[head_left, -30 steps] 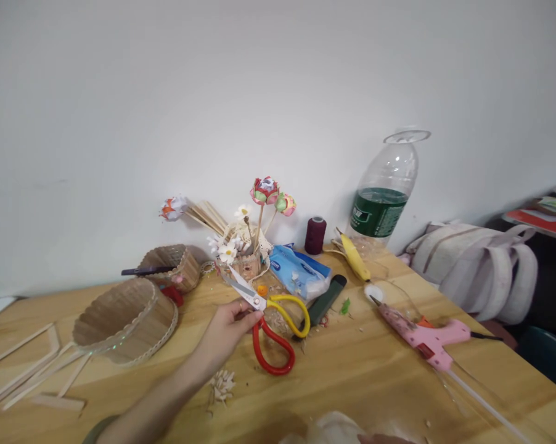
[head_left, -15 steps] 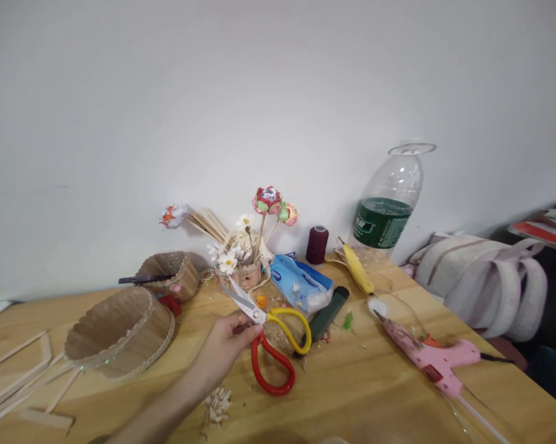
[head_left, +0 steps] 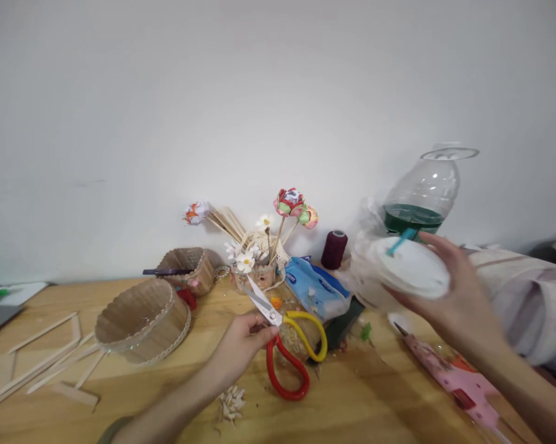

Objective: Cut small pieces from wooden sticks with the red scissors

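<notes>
My left hand (head_left: 248, 339) pinches a pair of steel scissors with looped red and yellow handles (head_left: 298, 383) near the pivot, above the pale wooden counter (head_left: 375, 401) at six o'clock in my view. The scissors look stiff and moderately heavy, their coated loops probably smooth but easy to grip; the pivot or the handles seem the sound place to hold, well back from the sharp tips.

Between three and four o'clock, my right hand (head_left: 467, 296) grips a round, flat-faced white item (head_left: 419, 274) by its edge, fingers and thumb spread around it. It appears light, and the crumpled translucent plastic (head_left: 363, 262) beside it soft, likely slippery and quick to crease; the firmer rim offers the better hold.

The scissors' silver blades, slightly parted, point toward eleven o'clock; the yellow loop sits at one o'clock of the red. The white face, blurred, is crossed at its upper edge by a narrow teal strip (head_left: 400, 242). What the item is, I cannot tell. A pink glue gun (head_left: 474, 388) lies between four and five o'clock.
</notes>
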Available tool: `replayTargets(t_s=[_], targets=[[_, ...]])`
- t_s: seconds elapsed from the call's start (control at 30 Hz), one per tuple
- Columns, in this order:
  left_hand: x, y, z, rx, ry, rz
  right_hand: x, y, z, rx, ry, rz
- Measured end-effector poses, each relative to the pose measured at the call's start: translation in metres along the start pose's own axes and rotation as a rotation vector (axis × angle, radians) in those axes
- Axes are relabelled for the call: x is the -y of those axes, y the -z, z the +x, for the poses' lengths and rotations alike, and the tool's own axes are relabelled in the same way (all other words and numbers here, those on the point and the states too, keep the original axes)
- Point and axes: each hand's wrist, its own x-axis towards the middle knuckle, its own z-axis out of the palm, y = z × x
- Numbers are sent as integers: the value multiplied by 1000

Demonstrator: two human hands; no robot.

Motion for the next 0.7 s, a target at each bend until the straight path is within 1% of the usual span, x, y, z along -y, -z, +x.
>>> replayTargets(t_s=[0.07,0.13,0.23,0.3,0.33,0.37,0.43,0.53,0.6,0.67,0.7], targets=[[-1,-1,-1,8,-8,-9,-16,-25,20,-2,-47,4],[-2,-2,-1,14,-12,-15,-35,-50,29,-14,-84,0],[-3,-2,-2,12,-17,-17,-60,-81,28,-30,-129,-15],[-2,-2,-2,13,-18,-24,-70,-94,24,-30,-141,-41],[-2,-2,-2,13,-20,-27,-73,-98,23,-24,-141,-58],[-2,-1,-2,13,-23,-29,-76,-99,23,-14,-139,-79],[-1,-1,-3,21,-33,-29,-80,-91,26,11,-142,-130],[0,-1,-4,36,-42,-23,-87,-62,34,17,-182,-246],[-1,-1,-4,35,-46,-17,-93,-43,36,32,-212,-363],[-1,-1,-4,29,-54,-14,-100,-34,34,184,-204,-472],[-1,-1,-4,27,-54,-14,-103,-35,32,272,-184,-511]])
